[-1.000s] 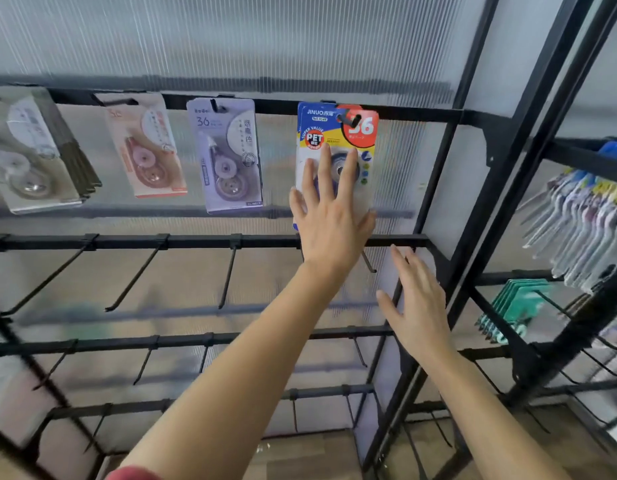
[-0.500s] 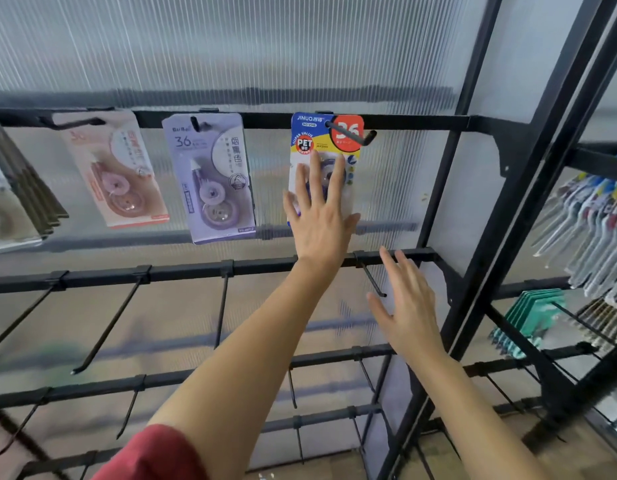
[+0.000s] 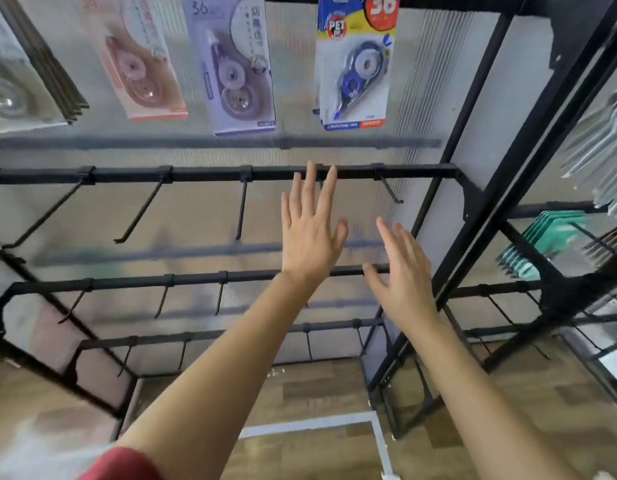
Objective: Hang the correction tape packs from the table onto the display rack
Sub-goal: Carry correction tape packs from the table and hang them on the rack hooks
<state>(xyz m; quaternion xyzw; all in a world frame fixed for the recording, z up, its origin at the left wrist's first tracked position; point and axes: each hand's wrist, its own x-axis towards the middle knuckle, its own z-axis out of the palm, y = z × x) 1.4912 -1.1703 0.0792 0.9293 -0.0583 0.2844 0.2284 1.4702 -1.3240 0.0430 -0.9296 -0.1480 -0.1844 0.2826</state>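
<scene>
Fingers (image 3: 312, 188) of the left hand (image 3: 310, 237) are straight and spread, holding nothing, their tips level with the second crossbar (image 3: 196, 174) of the black display rack (image 3: 473, 140). The right hand (image 3: 400, 275), just to the right and nearer, is likewise spread and holds nothing, its thumb by the third crossbar. Above both hands, well apart from them, the blue correction tape pack (image 3: 355, 64) hangs at the top rail. Left of it hang a purple correction tape pack (image 3: 236, 64), a pink correction tape pack (image 3: 140, 60) and, at the far left edge, a blurred stack of pale packs (image 3: 16, 81). Black pegs (image 3: 140, 216) jut from the lower crossbars. Teal packs (image 3: 542, 244) hang on the neighbouring rack at right. A wooden floor (image 3: 317, 389) lies below.
</scene>
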